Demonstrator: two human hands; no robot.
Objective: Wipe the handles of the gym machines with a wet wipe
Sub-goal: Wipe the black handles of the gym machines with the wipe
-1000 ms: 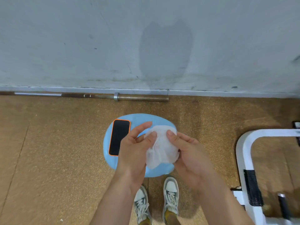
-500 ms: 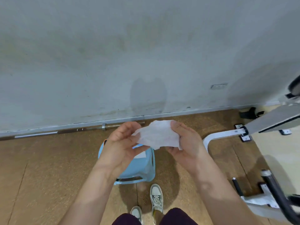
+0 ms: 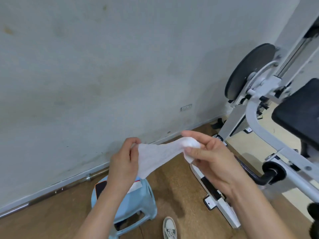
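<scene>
A white wet wipe (image 3: 158,157) is stretched out between both hands in front of me. My left hand (image 3: 125,161) pinches its left edge, and my right hand (image 3: 208,154) pinches the bunched right end. A white-framed gym machine (image 3: 255,121) stands at the right, with a black padded handle (image 3: 271,171) low on its arm, a black round pad (image 3: 248,69) above and a black seat pad (image 3: 300,114). Neither hand touches the machine.
A light blue plastic stool (image 3: 138,204) stands below my hands, with a black phone in an orange case (image 3: 100,187) and a wipe pack (image 3: 136,186) on it. A steel barbell (image 3: 51,194) lies along the grey wall's foot. The floor is brown cork.
The view has lifted and turned right, bringing the gym machine into sight. The crumpled wipe has been pulled open and stretched between both hands.
</scene>
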